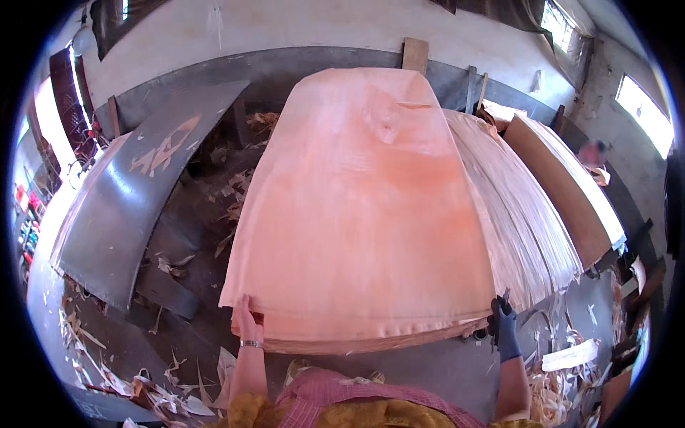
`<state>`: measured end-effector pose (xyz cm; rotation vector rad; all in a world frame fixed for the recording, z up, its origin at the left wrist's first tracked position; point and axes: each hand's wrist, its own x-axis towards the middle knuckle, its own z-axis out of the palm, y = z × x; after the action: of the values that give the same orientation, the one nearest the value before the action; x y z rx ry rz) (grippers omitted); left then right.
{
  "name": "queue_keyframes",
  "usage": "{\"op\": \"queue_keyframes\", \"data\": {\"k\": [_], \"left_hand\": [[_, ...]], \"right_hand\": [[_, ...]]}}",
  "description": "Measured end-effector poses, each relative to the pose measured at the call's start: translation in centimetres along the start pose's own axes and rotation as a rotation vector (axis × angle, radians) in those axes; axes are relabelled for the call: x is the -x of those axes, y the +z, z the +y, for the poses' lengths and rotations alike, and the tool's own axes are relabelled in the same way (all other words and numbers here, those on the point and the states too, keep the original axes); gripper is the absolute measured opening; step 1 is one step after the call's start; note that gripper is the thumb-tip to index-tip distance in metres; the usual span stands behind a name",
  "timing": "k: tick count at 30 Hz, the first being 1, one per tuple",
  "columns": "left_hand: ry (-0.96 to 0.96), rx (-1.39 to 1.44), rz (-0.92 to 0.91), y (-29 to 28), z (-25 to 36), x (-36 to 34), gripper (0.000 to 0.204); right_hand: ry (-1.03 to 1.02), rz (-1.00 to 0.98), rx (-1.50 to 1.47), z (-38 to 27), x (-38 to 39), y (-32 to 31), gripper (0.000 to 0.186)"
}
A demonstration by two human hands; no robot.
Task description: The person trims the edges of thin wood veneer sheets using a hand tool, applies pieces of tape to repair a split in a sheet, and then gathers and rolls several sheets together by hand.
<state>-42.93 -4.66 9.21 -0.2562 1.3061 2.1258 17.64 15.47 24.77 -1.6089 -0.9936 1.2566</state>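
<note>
Veneer sheet: big thin pinkish-orange wood sheet [357,235], centre of frame, lying on your stack [357,345]; stack's layered edge shows along the lower centre.
Sheet surface: darker orange patch right of centre, small tear-like mark near the top.
Left hand: your bare left hand [249,324], lower left of centre, fingers closed on the sheet's near left corner. Band [251,344] on your wrist.
Right hand: your right hand [504,321], dark glove, at the sheet's near right corner, fingers curled. Small grey pointed thing [506,293] sticks up there; can't tell if you grip it, the sheet or both.
Right of sheet: paler veneer pile [524,214], then a brown board [564,192].
Left side: dark smooth panel [121,214], tan scraps [168,146] on top.
Floor: veneer offcuts [553,396] lower right; white strip [571,355] just above them.
You: pink checked apron [335,389], bottom centre.
</note>
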Motion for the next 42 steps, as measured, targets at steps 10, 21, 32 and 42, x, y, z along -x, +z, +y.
{"op": "queue_keyframes", "data": {"k": [10, 21, 32, 42], "left_hand": [[-0.112, -0.148, 0.153, 0.0, -7.9, 0.9, 0.019], [-0.12, -0.25, 0.22, -2.0, -10.4, -2.9, 0.02], [-0.132, -0.136, 0.36, -4.0, -12.6, -2.6, 0.019], [-0.054, -0.193, 0.494, -1.3, -13.4, -5.1, 0.019]], "right_hand": [[-0.162, 0.002, 0.057, 2.7, -8.9, -4.2, 0.043], [-0.084, 0.029, 0.114, 7.3, -12.3, -3.1, 0.041], [-0.11, 0.079, 0.183, 15.0, -14.0, -3.4, 0.036], [-0.151, 0.098, 0.417, 15.4, -17.3, -0.1, 0.037]]}}
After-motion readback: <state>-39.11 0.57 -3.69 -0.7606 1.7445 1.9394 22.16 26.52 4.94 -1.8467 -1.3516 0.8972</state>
